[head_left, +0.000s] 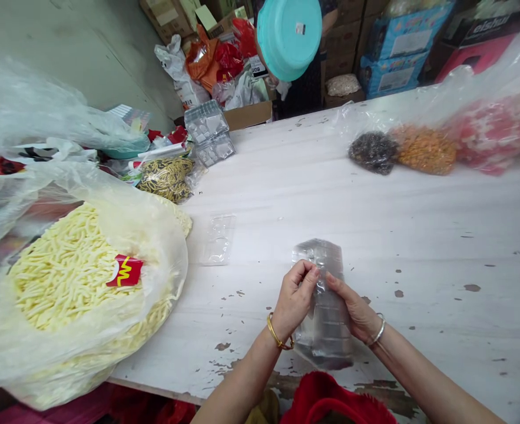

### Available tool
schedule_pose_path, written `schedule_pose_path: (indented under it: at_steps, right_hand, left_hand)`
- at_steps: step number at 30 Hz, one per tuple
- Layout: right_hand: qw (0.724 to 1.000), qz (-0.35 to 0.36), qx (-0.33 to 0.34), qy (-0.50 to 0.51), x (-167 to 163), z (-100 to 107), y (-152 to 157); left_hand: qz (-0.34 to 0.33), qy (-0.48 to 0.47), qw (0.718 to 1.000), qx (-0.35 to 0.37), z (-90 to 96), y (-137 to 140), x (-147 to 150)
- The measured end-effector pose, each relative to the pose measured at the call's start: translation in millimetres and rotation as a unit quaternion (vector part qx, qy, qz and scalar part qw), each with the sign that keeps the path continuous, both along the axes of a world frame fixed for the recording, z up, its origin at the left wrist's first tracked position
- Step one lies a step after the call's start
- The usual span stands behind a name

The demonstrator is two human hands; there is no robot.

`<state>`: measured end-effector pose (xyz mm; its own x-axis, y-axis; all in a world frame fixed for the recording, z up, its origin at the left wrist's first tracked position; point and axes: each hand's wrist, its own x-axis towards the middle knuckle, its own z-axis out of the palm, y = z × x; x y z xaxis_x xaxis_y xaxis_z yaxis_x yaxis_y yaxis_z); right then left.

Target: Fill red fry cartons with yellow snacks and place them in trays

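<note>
The left hand (292, 297) is pinching a clear plastic pack (325, 338) between thumb and forefinger, over the near part of the white table (264, 194); the right hand (359, 312) is holding the pack's right side, thumb in front, other fingers partly hidden; to the left, a big bag (171, 250) is bulging with pale yellow sticks (60, 277), a red card (127, 271) showing on top; a thin clear tray (219, 238) is lying flat between bag and hands; farther off, bagged orange bits (427, 153) are sitting at right; beyond the table, a person (304, 88) is holding a turquoise basin (288, 38).
</note>
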<state>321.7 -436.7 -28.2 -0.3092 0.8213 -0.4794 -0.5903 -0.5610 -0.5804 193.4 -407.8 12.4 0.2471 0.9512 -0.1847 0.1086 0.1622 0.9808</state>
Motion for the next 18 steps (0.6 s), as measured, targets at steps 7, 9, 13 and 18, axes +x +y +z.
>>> schedule_pose_path:
  at_steps: [7,9,13,18]
  right_hand:
    - [0.980,-0.054,0.115,-0.151,2,10,7]
    - [0.985,-0.064,0.105,-0.122,1,10,10]
    - [0.992,-0.084,0.071,-0.057,3,3,13]
    - [0.985,-0.163,-0.054,0.024,26,-13,18]
  left_hand:
    - [-0.032,-0.005,0.999,-0.010,7.0,10,-6]
    - [0.010,-0.038,0.999,-0.034,2.5,9,0]
    - [0.054,-0.091,0.991,-0.081,-7.2,10,9]
    - [0.124,-0.140,0.980,-0.070,-9.4,44,-15]
